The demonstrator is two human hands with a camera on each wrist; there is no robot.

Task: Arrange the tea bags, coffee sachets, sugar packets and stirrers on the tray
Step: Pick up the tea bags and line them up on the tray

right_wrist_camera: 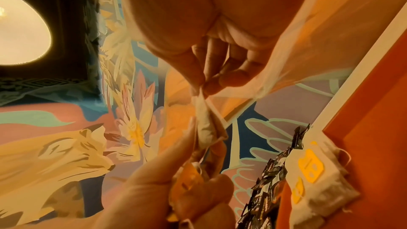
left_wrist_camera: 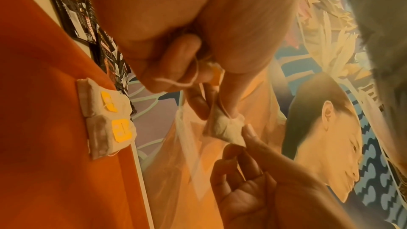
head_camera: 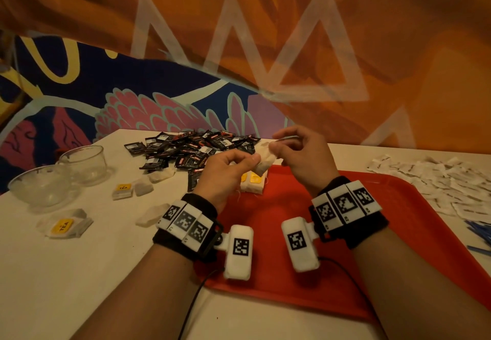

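Observation:
Both hands are raised over the far left corner of the red tray [head_camera: 332, 273] with one white tea bag [head_camera: 263, 163] stretched between them. My left hand [head_camera: 252, 158] pinches its lower end, and its yellow tag [left_wrist_camera: 216, 74] and string sit in the same fingers. At the bag's upper corner [right_wrist_camera: 199, 97] my right hand [head_camera: 276, 145] pinches it between thumb and forefinger. Two tea bags with yellow tags [head_camera: 253, 183] lie side by side on the tray's far left corner [left_wrist_camera: 110, 119].
A pile of black coffee sachets [head_camera: 191, 151] lies behind the tray. White sugar packets [head_camera: 438, 180] and blue stirrers [head_camera: 478, 230] lie to its right. Two glass bowls [head_camera: 82, 161] and several loose tea bags [head_camera: 63, 225] sit on the white table at left.

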